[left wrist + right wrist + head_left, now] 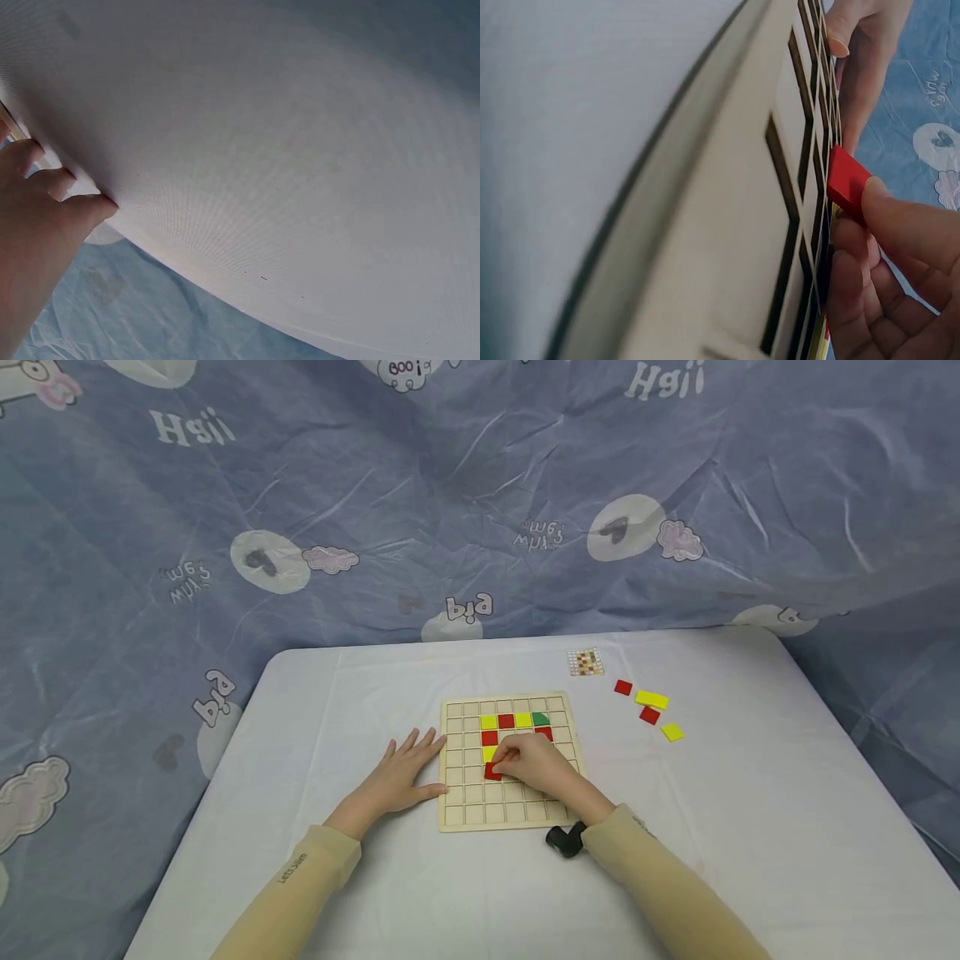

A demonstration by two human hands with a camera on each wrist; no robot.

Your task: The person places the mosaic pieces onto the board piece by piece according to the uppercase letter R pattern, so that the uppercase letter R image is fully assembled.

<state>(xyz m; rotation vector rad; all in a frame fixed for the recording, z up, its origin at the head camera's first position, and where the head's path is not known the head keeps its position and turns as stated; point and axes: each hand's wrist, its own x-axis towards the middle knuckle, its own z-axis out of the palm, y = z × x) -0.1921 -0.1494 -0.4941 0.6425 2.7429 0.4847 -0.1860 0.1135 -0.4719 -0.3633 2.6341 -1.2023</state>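
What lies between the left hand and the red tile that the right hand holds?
Only the left rim and some empty squares of the wooden board lie between the left hand and that red tile; the head view shows this.

Two arms in long beige fabric sleeves (pixel 292 889) reach up from the bottom edge. Left of lower centre, the bare left hand (pixel 397 779) lies palm down, fingers spread; near lower centre, the bare right hand (pixel 534 763) angles leftward, its grip a thumb-and-finger pinch.
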